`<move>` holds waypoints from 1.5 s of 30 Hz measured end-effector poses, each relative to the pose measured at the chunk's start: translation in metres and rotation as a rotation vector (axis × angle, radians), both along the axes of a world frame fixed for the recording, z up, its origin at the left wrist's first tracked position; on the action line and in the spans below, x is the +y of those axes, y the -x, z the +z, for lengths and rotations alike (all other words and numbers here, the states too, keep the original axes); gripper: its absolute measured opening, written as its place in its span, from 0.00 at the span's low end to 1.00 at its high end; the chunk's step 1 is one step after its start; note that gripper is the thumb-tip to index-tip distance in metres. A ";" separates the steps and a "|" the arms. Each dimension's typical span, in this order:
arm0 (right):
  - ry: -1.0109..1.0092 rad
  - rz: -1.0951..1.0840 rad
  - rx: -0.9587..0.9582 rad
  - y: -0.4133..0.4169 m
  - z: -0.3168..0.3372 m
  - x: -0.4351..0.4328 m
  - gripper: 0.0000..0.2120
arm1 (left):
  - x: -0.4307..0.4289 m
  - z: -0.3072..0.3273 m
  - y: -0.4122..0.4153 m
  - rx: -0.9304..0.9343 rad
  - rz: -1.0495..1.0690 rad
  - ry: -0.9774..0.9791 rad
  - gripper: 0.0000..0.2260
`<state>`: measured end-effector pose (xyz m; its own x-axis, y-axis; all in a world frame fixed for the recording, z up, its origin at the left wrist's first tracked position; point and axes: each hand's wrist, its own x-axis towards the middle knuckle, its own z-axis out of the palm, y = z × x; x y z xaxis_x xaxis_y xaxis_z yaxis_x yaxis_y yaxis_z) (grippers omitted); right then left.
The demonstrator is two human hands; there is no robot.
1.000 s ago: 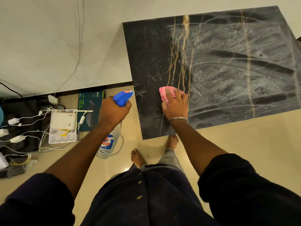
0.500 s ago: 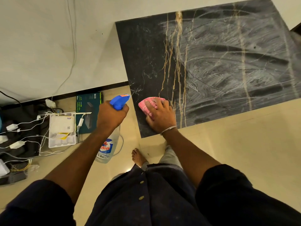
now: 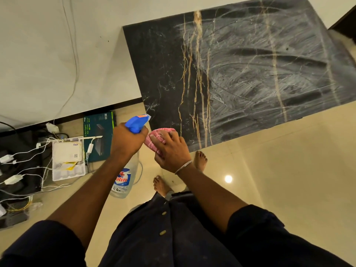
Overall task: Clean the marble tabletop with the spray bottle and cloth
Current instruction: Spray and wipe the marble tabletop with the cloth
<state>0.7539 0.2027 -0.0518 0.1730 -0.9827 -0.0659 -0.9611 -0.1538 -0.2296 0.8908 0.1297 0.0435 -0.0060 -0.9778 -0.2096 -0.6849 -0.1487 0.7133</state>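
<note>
The black marble tabletop [image 3: 240,74] with gold veins fills the upper right; its right part carries whitish smeared streaks, its left strip is dark. My left hand [image 3: 126,140] grips the neck of a clear spray bottle [image 3: 123,180] with a blue trigger head, held beside the table's near left corner, nozzle pointing toward the marble. My right hand [image 3: 170,149] presses a bunched pink cloth [image 3: 155,140] down at that same near left corner of the tabletop, fingers spread over it. The two hands almost touch.
A white wall [image 3: 57,54] with a hanging cable rises to the left. On the floor at left lie a green box [image 3: 98,135], a white router [image 3: 66,151] and several white chargers and cords. My bare feet [image 3: 161,185] stand on beige tiles by the table.
My right hand has dragged the pink cloth leftward and toward me, from the gold veins to the table's near left corner. The left hand with the bottle has stayed beside the table.
</note>
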 end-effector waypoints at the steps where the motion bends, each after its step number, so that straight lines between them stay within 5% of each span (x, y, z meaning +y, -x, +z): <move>1: 0.005 0.015 0.010 0.012 0.000 0.001 0.30 | -0.001 0.000 0.001 -0.009 -0.008 -0.001 0.08; 6: 0.089 -0.239 0.036 0.080 -0.008 0.018 0.30 | -0.003 -0.004 0.009 0.006 -0.044 -0.012 0.07; 11: 0.072 -0.467 0.052 0.060 -0.003 0.020 0.30 | -0.004 -0.009 0.019 0.026 -0.069 0.010 0.07; 19: 0.048 -0.012 0.002 0.046 0.001 0.019 0.28 | -0.011 -0.012 0.040 0.015 -0.124 -0.006 0.08; 25: 0.076 -0.458 0.045 0.144 -0.005 0.020 0.28 | -0.018 -0.011 0.051 0.021 -0.127 -0.012 0.08; 30: 0.000 -0.825 -0.004 0.118 0.003 0.000 0.29 | -0.020 -0.010 0.058 0.026 -0.102 -0.016 0.09; 38: 0.002 -0.148 -0.025 0.077 0.003 -0.013 0.28 | -0.024 -0.005 0.069 0.043 -0.132 0.014 0.06; 41: 0.030 -0.194 0.013 0.113 -0.002 -0.015 0.27 | -0.028 -0.007 0.069 0.037 -0.131 -0.009 0.07; 45: 0.005 -0.509 0.028 0.157 0.004 -0.025 0.27 | -0.034 -0.007 0.068 0.056 -0.123 0.002 0.07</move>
